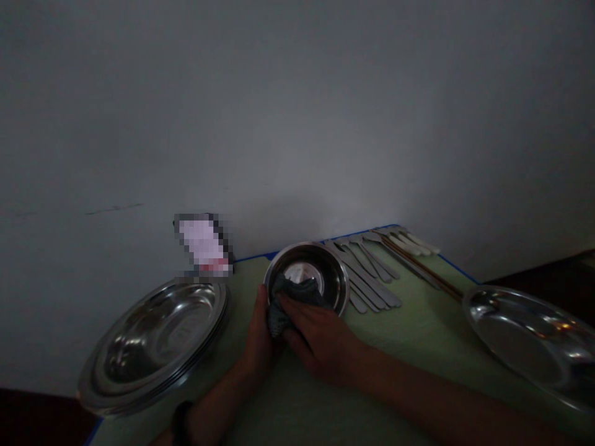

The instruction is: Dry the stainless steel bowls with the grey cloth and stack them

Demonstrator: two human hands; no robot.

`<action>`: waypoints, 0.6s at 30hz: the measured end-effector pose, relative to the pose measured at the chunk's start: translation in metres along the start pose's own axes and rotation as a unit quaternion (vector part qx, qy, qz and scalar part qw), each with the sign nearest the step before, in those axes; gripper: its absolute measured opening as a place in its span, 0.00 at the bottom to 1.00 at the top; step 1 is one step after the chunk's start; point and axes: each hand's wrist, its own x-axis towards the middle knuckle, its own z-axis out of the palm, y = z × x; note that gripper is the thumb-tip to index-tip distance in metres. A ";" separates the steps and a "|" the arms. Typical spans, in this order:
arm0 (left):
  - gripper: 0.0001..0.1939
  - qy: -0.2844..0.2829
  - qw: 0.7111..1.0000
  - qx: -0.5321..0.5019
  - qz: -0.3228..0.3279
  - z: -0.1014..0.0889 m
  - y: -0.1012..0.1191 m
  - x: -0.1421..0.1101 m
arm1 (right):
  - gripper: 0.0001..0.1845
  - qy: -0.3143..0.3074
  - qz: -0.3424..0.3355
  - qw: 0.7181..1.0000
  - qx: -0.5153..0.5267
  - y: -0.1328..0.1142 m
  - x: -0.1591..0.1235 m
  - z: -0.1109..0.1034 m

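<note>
A round, shiny metal bowl (341, 272) is tipped toward me at the middle of the table. My left hand (259, 337) grips its near left side, thumb up along the rim and the other fingers hidden. A dark grey cloth (297, 290) lies bunched inside the bowl and hangs over its near rim. My right hand (320, 334) presses the cloth against the inner wall, its fingers closed on it. Right behind the bowl, several metal knives (372, 291) and forks (367, 257) lie side by side.
A stack of oval metal dishes (153, 347) stands at the left, with a blurred-out phone-like object (203, 244) behind it. Chopsticks (430, 272) and white-handled cutlery (413, 241) lie back right. Another oval metal dish (520, 347) sits at the right. A grey wall (297, 124) borders the green table (372, 347).
</note>
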 end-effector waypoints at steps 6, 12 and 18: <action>0.21 0.003 1.000 0.006 0.005 0.000 0.000 0.000 | 0.30 0.000 0.006 1.000 -0.004 0.000 -0.001 0.000; 0.23 0.001 1.000 0.000 0.002 0.001 0.000 -0.001 | 0.29 -0.005 0.017 1.000 -0.008 -0.002 0.000 0.000; 0.21 -0.014 1.000 -0.012 -0.001 -0.001 0.000 0.001 | 0.29 0.001 0.008 1.000 -0.005 0.000 -0.001 0.000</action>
